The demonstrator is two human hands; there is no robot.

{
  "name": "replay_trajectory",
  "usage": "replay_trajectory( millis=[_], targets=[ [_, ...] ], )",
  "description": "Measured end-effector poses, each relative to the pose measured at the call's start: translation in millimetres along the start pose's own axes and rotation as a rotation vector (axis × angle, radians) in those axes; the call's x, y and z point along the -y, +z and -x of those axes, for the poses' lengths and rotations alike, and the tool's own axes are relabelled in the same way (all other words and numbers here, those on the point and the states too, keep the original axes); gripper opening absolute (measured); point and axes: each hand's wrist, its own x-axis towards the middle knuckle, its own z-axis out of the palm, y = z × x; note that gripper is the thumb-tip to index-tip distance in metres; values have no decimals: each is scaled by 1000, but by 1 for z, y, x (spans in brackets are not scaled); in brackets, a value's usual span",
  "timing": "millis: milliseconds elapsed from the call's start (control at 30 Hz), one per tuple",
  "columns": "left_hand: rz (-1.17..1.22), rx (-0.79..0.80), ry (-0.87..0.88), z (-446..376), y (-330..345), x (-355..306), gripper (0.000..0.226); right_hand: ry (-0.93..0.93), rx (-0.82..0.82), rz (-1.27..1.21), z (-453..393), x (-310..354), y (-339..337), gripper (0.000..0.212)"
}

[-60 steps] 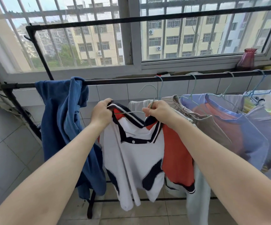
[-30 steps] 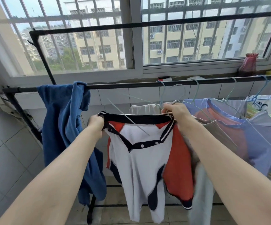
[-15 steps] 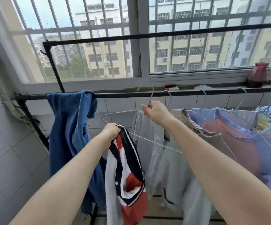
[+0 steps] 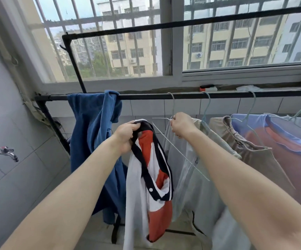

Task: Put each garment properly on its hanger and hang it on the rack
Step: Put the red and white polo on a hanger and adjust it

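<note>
Gripping shirt [image 4: 151, 170], hanger [image 4: 180, 150] (hook hidden)

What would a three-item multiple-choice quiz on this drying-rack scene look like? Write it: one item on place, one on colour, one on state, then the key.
1. Where is the blue garment?
A. draped over the rack rail
B. on the floor
C. on the windowsill

2. What colours is the shirt gripped by the left hand?
A. green and yellow
B. white, red and navy
C. all black

3. The wire hanger held by the right hand is:
A. inside the shirt
B. bare, hooked on the rail
C. lying on the floor

Key: 1 A, it hangs folded over the rail; 2 B, white body, red panels, navy trim; 3 B, its hook sits over the rail and no cloth is on it.
</note>
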Motion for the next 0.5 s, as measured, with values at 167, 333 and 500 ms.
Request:
replay_trajectory(
  millis=[167, 333, 500],
  targets=[
    [57, 4, -21, 3, -4, 4, 29, -362, -523, -66, 44, 0, 11, 23],
    [123, -14, -105, 9, -2, 4, 23, -392, -8, -418, 66, -8, 32, 25],
    [143, 18, -145, 16, -7, 6, 22, -354, 211, -613, 65, -22, 34, 25]
  ],
)
